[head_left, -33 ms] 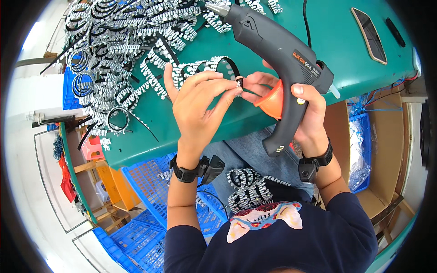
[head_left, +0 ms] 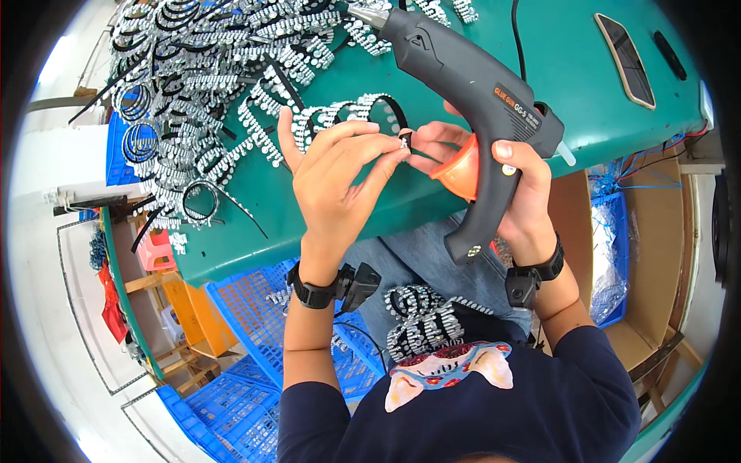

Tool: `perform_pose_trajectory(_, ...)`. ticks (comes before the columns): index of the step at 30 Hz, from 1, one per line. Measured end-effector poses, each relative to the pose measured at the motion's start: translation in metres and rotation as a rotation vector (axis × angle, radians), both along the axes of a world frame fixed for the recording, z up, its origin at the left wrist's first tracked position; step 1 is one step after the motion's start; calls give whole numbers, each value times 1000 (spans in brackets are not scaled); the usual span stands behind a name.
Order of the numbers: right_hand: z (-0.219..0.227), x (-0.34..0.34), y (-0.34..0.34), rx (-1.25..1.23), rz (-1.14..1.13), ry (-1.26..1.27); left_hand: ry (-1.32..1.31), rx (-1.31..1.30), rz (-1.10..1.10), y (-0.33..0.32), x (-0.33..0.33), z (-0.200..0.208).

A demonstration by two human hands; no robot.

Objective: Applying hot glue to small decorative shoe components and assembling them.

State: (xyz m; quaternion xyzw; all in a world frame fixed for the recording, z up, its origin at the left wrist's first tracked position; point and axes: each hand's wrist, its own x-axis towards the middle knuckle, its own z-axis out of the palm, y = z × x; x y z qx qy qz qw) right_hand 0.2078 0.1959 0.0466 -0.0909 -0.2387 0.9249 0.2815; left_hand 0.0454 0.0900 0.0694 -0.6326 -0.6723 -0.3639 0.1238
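Note:
My left hand (head_left: 336,181) pinches the end of a coiled black strip with silver-white beads (head_left: 351,110) between thumb and forefinger, its little finger raised. In my right hand (head_left: 525,193) is a black glue gun (head_left: 471,89), its grip lying between thumb and palm. The gun's metal nozzle (head_left: 368,15) points to the far left. Against the fingers of my right hand sits an orange cup-shaped piece (head_left: 461,171) on the gun. Those fingertips reach close to the pinched strip end; whether they touch it I cannot tell.
A heap of beaded black strips (head_left: 208,85) covers the far left of the green table (head_left: 309,224). At far right lie a phone (head_left: 627,62) and a small black object (head_left: 670,54). More beaded coils (head_left: 424,320) rest on my lap. Blue crates (head_left: 255,309) stand below left, a cardboard box (head_left: 656,231) right.
The glue gun has tilted or shifted very slightly. Both hands keep their places, and the strip end stays pinched.

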Motion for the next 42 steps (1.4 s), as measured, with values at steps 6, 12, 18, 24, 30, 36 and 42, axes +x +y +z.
perform_pose_trajectory(6,-5,2,0,35,8,-50,-17,-39,-59,-3,1,-7)
perform_pose_trajectory(12,-5,6,2,49,1,-67,-95,-82,-20,-3,5,-9)
perform_pose_trajectory(18,-4,4,16,115,32,-31,-214,-106,-52,6,-9,-6)
perform_pose_trajectory(24,6,0,20,473,-172,-227,-411,-224,-134,6,-10,3)
perform_pose_trajectory(30,-12,-8,17,636,-181,-241,-399,-211,-129,7,-5,9)
perform_pose_trajectory(36,-9,-14,13,703,-211,-332,-346,-165,-188,11,-6,12)
perform_pose_trajectory(42,-7,-19,9,721,-233,-318,-324,-113,-262,8,-5,6)
